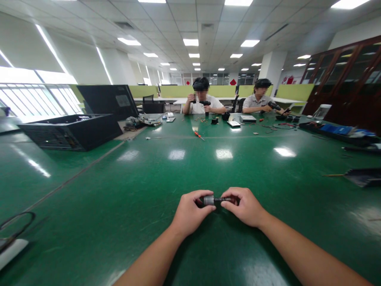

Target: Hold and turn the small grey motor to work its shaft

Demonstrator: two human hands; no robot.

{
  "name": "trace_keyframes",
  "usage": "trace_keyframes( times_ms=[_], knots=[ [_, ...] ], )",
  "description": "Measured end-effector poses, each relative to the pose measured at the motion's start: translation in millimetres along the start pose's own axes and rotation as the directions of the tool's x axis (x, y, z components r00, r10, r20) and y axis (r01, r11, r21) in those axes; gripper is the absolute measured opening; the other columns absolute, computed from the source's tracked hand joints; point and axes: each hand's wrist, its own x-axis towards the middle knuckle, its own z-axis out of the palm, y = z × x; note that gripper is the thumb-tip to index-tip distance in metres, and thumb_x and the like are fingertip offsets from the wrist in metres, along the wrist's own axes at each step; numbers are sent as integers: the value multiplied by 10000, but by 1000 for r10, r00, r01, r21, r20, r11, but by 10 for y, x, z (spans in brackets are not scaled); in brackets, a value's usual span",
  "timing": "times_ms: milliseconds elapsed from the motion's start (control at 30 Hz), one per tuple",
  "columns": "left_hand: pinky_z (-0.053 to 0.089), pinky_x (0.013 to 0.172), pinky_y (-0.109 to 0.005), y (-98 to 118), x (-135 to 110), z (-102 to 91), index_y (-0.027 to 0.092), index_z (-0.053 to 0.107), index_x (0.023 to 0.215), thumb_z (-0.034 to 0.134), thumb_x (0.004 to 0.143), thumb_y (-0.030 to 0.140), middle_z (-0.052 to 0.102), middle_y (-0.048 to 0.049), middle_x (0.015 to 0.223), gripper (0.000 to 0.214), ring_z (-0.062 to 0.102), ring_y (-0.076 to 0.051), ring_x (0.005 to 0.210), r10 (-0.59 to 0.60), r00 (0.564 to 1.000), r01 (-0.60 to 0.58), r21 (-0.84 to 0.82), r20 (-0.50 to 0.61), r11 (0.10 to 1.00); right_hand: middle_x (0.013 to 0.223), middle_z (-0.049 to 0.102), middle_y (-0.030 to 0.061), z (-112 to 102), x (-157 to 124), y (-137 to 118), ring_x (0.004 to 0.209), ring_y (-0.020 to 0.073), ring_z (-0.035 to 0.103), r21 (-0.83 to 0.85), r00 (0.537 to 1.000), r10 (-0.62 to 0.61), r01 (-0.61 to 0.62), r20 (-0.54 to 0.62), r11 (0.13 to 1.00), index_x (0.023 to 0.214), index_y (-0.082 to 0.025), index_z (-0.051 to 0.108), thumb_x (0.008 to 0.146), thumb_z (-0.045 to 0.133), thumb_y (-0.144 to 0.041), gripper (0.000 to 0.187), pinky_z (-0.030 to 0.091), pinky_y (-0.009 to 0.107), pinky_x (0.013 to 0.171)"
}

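Note:
My left hand (190, 212) and my right hand (244, 206) meet just above the green table (149, 190), close to its near edge. Between them is a small metal part: a grey cylindrical piece (208, 200) pinched in my left fingers, with a thin dark shaft (222, 199) running to the right into my right fingertips. Both hands are closed around its ends. Most of the part is hidden by the fingers.
A black computer case (71, 135) lies at the left with its panel behind. A red-handled screwdriver (199, 135), small parts and tools lie mid-table. Two people (202, 101) (262, 101) sit at the far side holding power drivers. A black cable (14, 226) lies near left.

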Motion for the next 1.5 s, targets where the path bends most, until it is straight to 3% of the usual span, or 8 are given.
trace_keyframes(
  times_ms=[1500],
  knots=[
    [490,698,-284,33,11,-27,206,723,1022,752,698,251,725,-38,934,328,628,-182,734,-15,998,12,-50,-64,999,631,568,-8,16,12,29,547,125,492,16,993,60,-59,-97,998,859,-166,686,833,626,-299,148,395,233,520]
  ],
)
